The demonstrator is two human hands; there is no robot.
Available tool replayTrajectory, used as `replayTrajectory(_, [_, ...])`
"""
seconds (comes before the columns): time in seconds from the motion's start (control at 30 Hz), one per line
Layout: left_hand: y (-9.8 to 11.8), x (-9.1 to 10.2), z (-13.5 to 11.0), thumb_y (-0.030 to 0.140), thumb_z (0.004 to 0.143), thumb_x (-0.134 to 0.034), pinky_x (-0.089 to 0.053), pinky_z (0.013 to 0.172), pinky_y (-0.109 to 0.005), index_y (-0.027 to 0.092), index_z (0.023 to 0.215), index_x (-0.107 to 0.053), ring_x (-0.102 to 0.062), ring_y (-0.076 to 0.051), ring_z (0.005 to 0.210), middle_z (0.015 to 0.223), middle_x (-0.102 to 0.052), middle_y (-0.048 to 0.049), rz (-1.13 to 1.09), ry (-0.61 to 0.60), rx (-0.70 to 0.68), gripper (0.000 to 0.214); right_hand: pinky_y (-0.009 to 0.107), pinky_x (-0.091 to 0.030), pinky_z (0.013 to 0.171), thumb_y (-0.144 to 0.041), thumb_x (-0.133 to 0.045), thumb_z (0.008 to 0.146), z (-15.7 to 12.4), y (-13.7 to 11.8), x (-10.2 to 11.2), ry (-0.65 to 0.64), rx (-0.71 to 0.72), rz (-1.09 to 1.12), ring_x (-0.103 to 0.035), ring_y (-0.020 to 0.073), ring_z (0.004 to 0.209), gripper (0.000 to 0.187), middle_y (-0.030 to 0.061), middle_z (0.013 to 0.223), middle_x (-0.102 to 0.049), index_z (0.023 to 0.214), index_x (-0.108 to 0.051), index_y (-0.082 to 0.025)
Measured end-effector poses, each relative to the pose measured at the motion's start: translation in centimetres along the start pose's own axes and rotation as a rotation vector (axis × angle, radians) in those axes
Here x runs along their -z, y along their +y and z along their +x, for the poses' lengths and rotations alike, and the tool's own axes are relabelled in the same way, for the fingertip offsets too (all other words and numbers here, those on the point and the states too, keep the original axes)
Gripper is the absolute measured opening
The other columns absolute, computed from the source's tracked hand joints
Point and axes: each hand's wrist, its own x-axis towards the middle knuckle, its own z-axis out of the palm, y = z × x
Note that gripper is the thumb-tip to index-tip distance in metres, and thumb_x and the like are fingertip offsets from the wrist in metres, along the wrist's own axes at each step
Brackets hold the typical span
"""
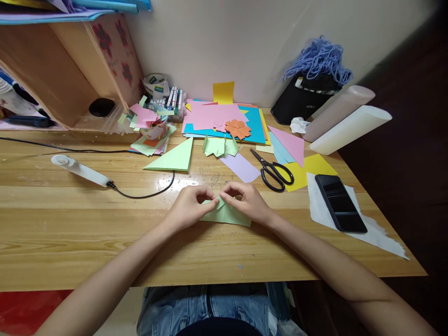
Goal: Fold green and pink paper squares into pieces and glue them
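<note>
A light green sheet of folded paper [227, 216] lies on the wooden table in front of me, its long edge towards me. My left hand [192, 205] pinches its upper part between thumb and forefinger. Close beside it, my right hand [248, 201] pinches the same paper near a small folded flap at the top middle. The fingers hide part of the upper edge. Beyond my hands stand a folded green paper triangle [172, 157] and a cut, creased green paper piece [220, 146]. A lilac paper piece [241, 167] lies behind my right hand.
Black-handled scissors [273, 171] and yellow paper [317, 169] lie to the right, with a phone [341, 203] on torn white paper. A white device [81, 171] with a black cable is at left. Coloured sheets [259, 125], an orange paper flower [238, 129] and a scrap-filled cup [154, 130] stand behind.
</note>
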Motion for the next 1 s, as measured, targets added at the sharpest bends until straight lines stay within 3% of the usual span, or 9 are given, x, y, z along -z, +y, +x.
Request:
replayTrajectory(0.33, [0.4,0.3,0.2,0.032,0.069,-0.06,-0.04,0.056,-0.021,0.011,0.068,-0.065,-0.055,-0.013,0.061,0.068,-0.066,-0.0044,-0.094,0.05,0.075,0.021,0.023,-0.039,0.057,-0.035,-0.058,0.076,0.3,0.5,0.3,-0.106,-0.137,0.201,-0.051,0.0112,0.066,0.02,0.0021,0.074,-0.058,0.075,-0.06,-0.015])
replayTrajectory(0.5, [0.5,0.6,0.3,0.036,0.068,-0.062,-0.04,0.056,-0.021,0.011,0.067,-0.064,-0.054,-0.012,0.061,0.066,-0.063,-0.0036,-0.184,-0.013,0.127,0.025,0.02,-0.035,0.05,-0.034,-0.061,0.074,0.5,0.5,0.6,-0.15,-0.189,0.317,-0.044,0.0077,0.056,0.019,-0.0013,0.065,-0.052,0.072,-0.059,-0.015])
replayTrajectory(0.77, [0.6,0.8,0.5,0.031,0.067,-0.065,-0.035,0.057,-0.019,0.013,0.067,-0.062,-0.049,-0.009,0.062,0.065,-0.057,0.0003,-0.362,-0.107,0.158,0.019,0.02,-0.036,0.053,-0.029,-0.063,0.074,0.4,1.2,0.4,-0.128,-0.107,0.345,-0.047,0.0084,0.06,0.013,-0.0009,0.069,-0.056,0.072,-0.062,-0.016])
replayTrajectory(1.0, [0.1,1.3,0.5,0.033,0.065,-0.068,-0.036,0.058,-0.021,0.013,0.071,-0.066,-0.052,-0.011,0.063,0.068,-0.062,-0.0019,-0.496,-0.219,0.21,0.02,0.019,-0.037,0.056,-0.026,-0.063,0.074,0.4,0.8,0.6,-0.151,-0.092,0.402,-0.049,0.0086,0.063,0.011,-0.0012,0.069,-0.057,0.07,-0.062,-0.016])
